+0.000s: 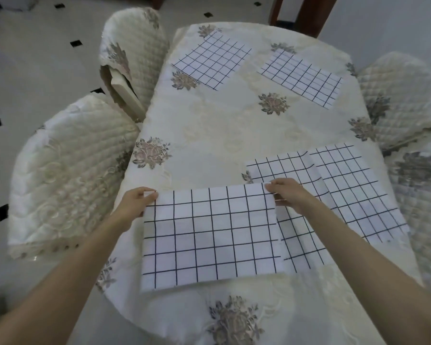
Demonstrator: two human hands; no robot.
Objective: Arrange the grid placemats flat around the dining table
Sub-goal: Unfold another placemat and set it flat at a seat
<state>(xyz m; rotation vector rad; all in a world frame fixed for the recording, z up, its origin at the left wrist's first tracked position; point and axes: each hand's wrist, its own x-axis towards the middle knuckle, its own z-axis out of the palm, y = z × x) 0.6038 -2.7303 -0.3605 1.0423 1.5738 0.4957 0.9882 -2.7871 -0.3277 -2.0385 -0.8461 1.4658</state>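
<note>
A white placemat with a dark grid (212, 235) lies near the table's front edge. My left hand (135, 202) pinches its far left corner and my right hand (288, 192) pinches its far right corner. Its right side overlaps a second grid placemat (299, 215), which in turn overlaps a third grid placemat (353, 190) at the right edge. Two more grid placemats lie flat at the far end, one on the left (213, 61) and one on the right (301, 78). The dining table (217, 135) wears a cream floral cloth.
Quilted cream chair covers stand close around the table: two chairs on the left (67, 175) (132, 53) and two on the right (396, 88) (423, 195). A dark wooden chair frame (306, 13) stands beyond the far end. The floor is pale tile with small black insets.
</note>
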